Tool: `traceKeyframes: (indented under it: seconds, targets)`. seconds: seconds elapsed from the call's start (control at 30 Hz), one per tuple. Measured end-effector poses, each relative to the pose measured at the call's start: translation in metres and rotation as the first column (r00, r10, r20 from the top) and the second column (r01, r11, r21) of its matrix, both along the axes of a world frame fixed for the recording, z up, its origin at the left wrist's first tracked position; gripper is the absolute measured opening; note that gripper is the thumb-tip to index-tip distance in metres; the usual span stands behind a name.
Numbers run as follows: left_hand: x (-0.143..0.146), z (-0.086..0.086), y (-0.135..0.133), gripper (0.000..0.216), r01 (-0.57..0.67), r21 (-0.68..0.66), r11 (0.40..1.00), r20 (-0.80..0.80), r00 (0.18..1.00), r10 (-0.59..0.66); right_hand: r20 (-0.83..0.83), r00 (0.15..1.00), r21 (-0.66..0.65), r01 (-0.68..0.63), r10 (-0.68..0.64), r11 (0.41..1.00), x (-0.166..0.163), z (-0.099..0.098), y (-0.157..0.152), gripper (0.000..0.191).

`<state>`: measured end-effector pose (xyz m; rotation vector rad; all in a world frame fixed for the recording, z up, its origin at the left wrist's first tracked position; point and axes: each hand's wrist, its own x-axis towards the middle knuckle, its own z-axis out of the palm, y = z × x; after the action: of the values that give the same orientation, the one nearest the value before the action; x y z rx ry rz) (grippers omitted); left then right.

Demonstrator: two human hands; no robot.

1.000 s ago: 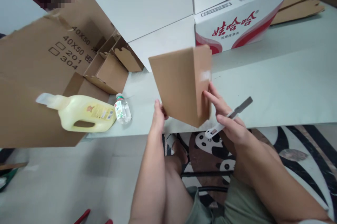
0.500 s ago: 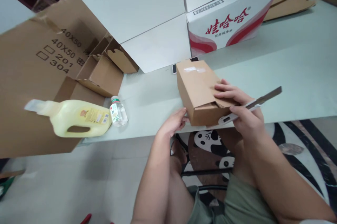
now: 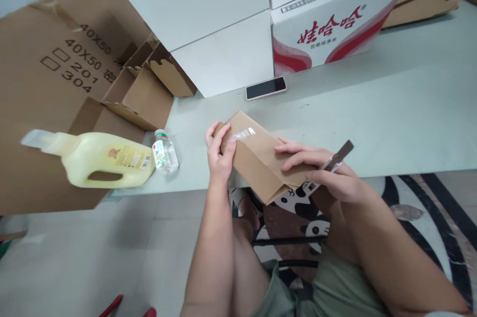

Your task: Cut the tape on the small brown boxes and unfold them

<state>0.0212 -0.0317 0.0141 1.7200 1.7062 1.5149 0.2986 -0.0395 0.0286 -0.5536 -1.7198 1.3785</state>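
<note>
A small brown cardboard box (image 3: 261, 160) lies tilted at the near edge of the pale table (image 3: 391, 113), with clear tape on its far end. My left hand (image 3: 219, 150) grips that taped end, fingers curled over it. My right hand (image 3: 324, 173) rests on the box's near side with fingers laid across it and holds a utility knife (image 3: 337, 158), whose blade sticks out to the right.
A black phone (image 3: 266, 88) lies beyond the box. A yellow jug (image 3: 100, 160) and a small water bottle (image 3: 164, 153) lie at the left beside flattened and open brown cartons (image 3: 55, 73). White boxes (image 3: 223, 19) and a red-printed carton (image 3: 335, 24) stand at the back.
The box has been turned from upright to lying flat and pulled nearer the table edge. My left hand moved from its bottom corner up onto the taped end, uncovering the phone behind.
</note>
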Motion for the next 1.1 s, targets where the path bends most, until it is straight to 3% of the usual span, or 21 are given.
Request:
traceKeyframes:
  seconds: [0.2,0.3,0.37,0.43,0.5,0.57,0.7,0.83,0.9,0.97,1.03,1.1]
  targets:
    - [0.004,-0.01,0.01,0.045,0.058,0.066,0.996,0.026,0.998,-0.06,-0.001,0.983,0.001,0.183,-0.183,0.983,-0.006,-0.001,0.0,0.028]
    - [0.008,-0.011,0.016,0.044,0.071,0.091,0.993,0.029,0.997,-0.074,-0.029,0.957,-0.06,0.285,-0.287,0.957,-0.007,0.001,0.003,0.019]
    - [0.01,-0.012,0.019,0.044,0.066,0.117,0.991,0.037,0.997,-0.071,-0.131,0.87,-0.158,0.455,-0.476,0.876,-0.006,0.004,0.006,0.017]
    - [0.011,-0.013,0.021,0.044,0.065,0.137,0.988,0.041,0.997,-0.071,-0.219,0.725,-0.309,0.584,-0.654,0.751,-0.002,0.007,0.008,0.027]
    - [0.011,-0.014,0.02,0.044,0.073,0.143,0.987,0.04,0.996,-0.08,-0.225,0.669,-0.426,0.586,-0.708,0.689,0.002,0.01,0.01,0.042]
    - [0.012,-0.015,0.019,0.043,0.088,0.143,0.986,0.04,0.995,-0.095,-0.212,0.739,-0.464,0.5,-0.64,0.731,0.004,0.011,0.012,0.05]
    - [0.013,-0.016,0.016,0.038,0.163,0.15,0.975,0.058,0.983,-0.173,-0.248,0.784,-0.446,0.429,-0.57,0.785,-0.001,0.013,0.013,0.025]
    - [0.015,-0.015,0.016,0.042,0.259,0.108,0.96,0.043,0.963,-0.265,-0.196,0.694,-0.356,0.607,-0.693,0.71,-0.009,0.024,0.01,0.031]
    - [0.017,-0.014,0.017,0.042,0.26,0.092,0.961,0.029,0.964,-0.264,-0.195,0.609,-0.277,0.718,-0.769,0.639,-0.01,0.031,0.006,0.035]
    - [0.02,-0.013,0.018,0.041,0.246,0.094,0.965,0.021,0.968,-0.249,-0.18,0.589,-0.213,0.759,-0.788,0.616,-0.007,0.035,0.001,0.035]
    - [0.026,-0.014,0.019,0.041,0.223,0.112,0.968,0.02,0.974,-0.227,-0.129,0.644,-0.195,0.729,-0.754,0.657,0.0,0.036,-0.004,0.028]
    - [0.033,-0.015,0.02,0.039,0.199,0.145,0.969,0.025,0.978,-0.205,-0.065,0.747,-0.158,0.647,-0.662,0.746,0.009,0.033,-0.007,0.011]
